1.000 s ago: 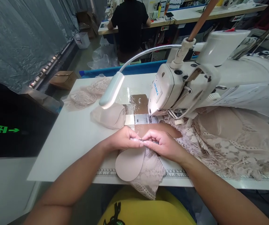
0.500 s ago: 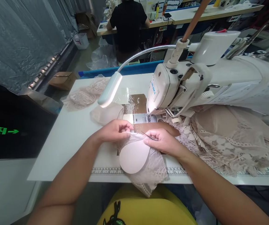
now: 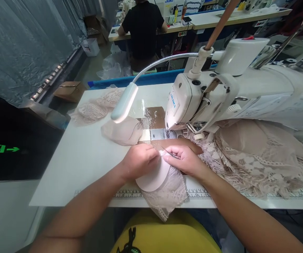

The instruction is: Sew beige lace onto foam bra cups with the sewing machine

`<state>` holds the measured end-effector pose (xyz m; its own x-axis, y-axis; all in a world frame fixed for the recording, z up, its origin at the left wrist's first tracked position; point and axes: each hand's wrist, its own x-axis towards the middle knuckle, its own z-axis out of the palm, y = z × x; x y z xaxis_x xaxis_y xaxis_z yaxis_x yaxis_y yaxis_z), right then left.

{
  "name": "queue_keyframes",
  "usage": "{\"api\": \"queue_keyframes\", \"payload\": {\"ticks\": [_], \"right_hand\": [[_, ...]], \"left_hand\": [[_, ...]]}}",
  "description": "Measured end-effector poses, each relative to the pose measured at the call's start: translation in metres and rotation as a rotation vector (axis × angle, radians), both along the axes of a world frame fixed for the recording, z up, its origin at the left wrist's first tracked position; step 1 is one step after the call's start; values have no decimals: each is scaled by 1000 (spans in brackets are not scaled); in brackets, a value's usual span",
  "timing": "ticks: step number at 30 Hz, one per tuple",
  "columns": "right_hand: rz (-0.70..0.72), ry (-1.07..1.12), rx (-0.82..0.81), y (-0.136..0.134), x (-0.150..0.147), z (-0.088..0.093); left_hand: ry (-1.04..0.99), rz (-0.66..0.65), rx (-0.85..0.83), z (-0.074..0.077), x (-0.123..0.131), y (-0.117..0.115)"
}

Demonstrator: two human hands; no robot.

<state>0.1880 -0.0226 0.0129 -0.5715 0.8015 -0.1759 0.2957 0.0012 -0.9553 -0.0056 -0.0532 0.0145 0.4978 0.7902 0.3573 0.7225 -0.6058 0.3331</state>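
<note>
A pale pink lace piece (image 3: 176, 188) with a smooth rounded cup pad (image 3: 151, 181) on it lies over the table's front edge and hangs down. My left hand (image 3: 142, 160) is closed on the upper edge of this lace, its fingers curled over the pad's top. Close beside it, my right hand (image 3: 184, 160) pinches the lace edge too. A thin pointed metal tool, seemingly small thread snips (image 3: 170, 153), sticks out from the right fingers toward the left hand. Both hands are just in front of the sewing machine's needle plate (image 3: 158, 134).
The white sewing machine (image 3: 183, 95) stands at the right, with a heap of lace garments (image 3: 257, 158) under its arm. A lamp (image 3: 125, 102) on a bendy neck hangs over the table. Sheer cups (image 3: 122, 130) and lace (image 3: 93, 109) lie left. A person (image 3: 143, 31) sits beyond.
My left hand has moved right and turned over the top of the cup pad, close to the right hand. The right hand has hardly moved and keeps the metal tool.
</note>
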Motion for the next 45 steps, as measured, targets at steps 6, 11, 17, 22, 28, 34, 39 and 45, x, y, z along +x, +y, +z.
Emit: {"api": "queue_keyframes", "payload": {"ticks": [6, 11, 17, 22, 28, 34, 39, 45], "right_hand": [[-132, 111, -283, 0, 2, -3], [-121, 154, -507, -5, -3, -4], [-101, 208, -269, -5, -5, -2], [-137, 161, -76, 0, 2, -6], [-144, 79, 31, 1, 4, -6], [-147, 103, -108, 3, 5, -4], [-66, 36, -88, 3, 3, 0], [-48, 119, -2, 0, 9, -4]], "left_hand": [[-28, 5, 201, 2, -1, -2], [-73, 8, 259, 2, 3, -2], [25, 1, 199, 0, 6, -4], [56, -1, 303, 5, 2, -6], [94, -62, 385, 8, -2, -8], [48, -84, 222, 7, 1, -5], [-109, 125, -183, 16, -19, 2], [-339, 154, -961, 21, -48, 16]]}}
